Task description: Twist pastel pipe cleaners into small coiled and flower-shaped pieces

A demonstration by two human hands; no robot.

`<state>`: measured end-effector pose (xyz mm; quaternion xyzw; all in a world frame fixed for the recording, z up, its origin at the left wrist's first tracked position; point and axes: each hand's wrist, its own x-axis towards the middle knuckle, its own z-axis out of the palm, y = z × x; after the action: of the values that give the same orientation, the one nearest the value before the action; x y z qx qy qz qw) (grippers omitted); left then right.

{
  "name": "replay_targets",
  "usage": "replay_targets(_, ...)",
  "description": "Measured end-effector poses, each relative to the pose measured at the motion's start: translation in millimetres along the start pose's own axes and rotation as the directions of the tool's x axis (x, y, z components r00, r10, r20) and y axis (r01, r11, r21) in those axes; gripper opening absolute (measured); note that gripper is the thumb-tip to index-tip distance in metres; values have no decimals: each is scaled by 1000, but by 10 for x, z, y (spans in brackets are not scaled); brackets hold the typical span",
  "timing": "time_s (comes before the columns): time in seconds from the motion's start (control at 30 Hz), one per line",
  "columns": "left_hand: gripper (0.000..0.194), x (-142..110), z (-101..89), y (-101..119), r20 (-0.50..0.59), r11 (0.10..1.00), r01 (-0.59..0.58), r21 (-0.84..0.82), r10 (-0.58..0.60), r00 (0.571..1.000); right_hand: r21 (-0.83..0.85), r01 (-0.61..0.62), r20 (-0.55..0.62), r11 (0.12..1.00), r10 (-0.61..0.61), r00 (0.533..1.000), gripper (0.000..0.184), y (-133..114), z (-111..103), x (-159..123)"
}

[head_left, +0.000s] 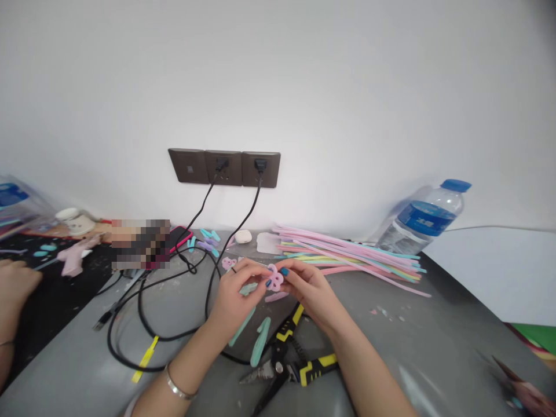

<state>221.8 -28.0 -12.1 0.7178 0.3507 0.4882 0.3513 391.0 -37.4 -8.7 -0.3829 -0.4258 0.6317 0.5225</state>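
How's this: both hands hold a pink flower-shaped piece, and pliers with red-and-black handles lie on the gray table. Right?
Handle color is wrong: in the head view, the pliers have yellow-and-black handles, not red-and-black. The rest stands: the left hand and right hand both hold the pink flower-shaped piece, and the pliers lie on the gray table.

The hands partly hide their pink looped piece, and the left edge crops a co-worker's hand.

Pink piece, perhaps a flower, in both hands
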Motion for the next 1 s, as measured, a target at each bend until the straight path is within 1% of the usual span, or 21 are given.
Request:
replay_targets(0.1,16,-5,2,-13,30,996,31,-81,-29,999,16,-6,18,1000,6,1000,18,13,-22,0)
replay_targets(0.27,12,4,18,-36,40,971,78,-228,-71,997,-69,92,29,993,-90,995,16,34,-51,14)
replay_targets(0.33,11,14,22,-33,35,950,124,-286,-119,992,-97,119,29,988,-117,993,16,24,-48,13)
replay_targets(0.37,12,19,22,-27,39,932,171,-321,-168,985,-107,127,32,986,-125,992,16,15,-44,10)
replay_targets(0.43,19,27,22,-9,76,862,300,-408,-295,952,-130,138,51,982,-132,990,16,-5,-35,-1)
replay_targets(0.5,23,30,20,13,161,751,439,-494,-417,894,-172,150,78,974,-139,987,15,-25,-26,-13)
replay_targets(0.57,24,28,16,31,253,648,535,-542,-481,839,-213,163,108,963,-143,984,13,-39,-21,-23)
replay_targets(0.63,23,26,10,43,308,589,575,-568,-496,812,-236,178,128,955,-151,980,11,-44,-19,-27)
replay_targets(0.77,21,28,-4,60,347,536,594,-600,-494,797,-266,210,149,941,-176,973,11,-31,-16,-20)
replay_targets(1.0,23,30,-34,112,382,526,618,-584,-493,782,-334,291,202,897,-233,951,9,-2,-24,-18)
